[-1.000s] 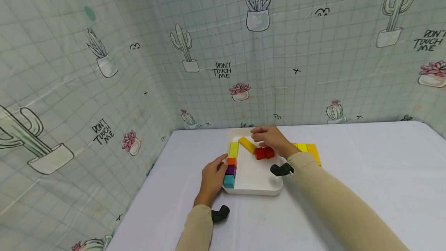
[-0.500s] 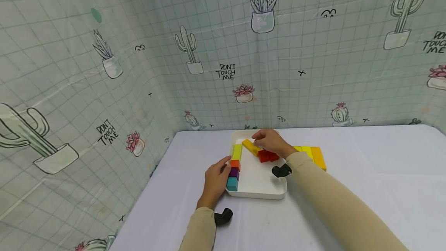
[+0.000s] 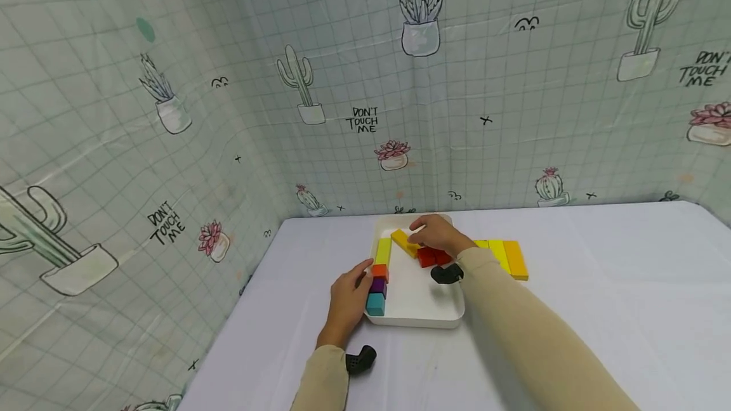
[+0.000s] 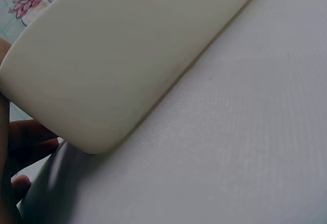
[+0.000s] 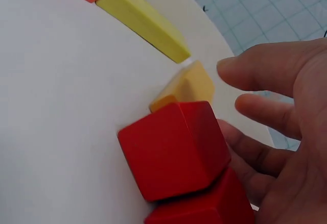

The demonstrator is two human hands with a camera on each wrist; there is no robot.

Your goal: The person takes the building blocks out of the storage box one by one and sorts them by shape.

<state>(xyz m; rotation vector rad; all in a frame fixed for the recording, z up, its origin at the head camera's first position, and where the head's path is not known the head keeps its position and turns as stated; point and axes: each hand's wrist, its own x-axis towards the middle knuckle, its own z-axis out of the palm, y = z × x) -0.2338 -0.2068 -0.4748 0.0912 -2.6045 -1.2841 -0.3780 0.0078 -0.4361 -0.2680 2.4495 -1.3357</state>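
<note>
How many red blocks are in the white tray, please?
2: one red block beside the slanted yellow block, another red block next to the first, near the right hand, which may hide others.

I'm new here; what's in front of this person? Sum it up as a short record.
Container: white tray
Left row, near to far: teal cube, purple cube, orange cube, lime block
Lying slanted inside: golden-yellow block
Next to it: two red cubes
Left hand: at tray's left side
Right hand: near slanted block, fingers apart
Right of tray: yellow blocks, partly hidden
</note>
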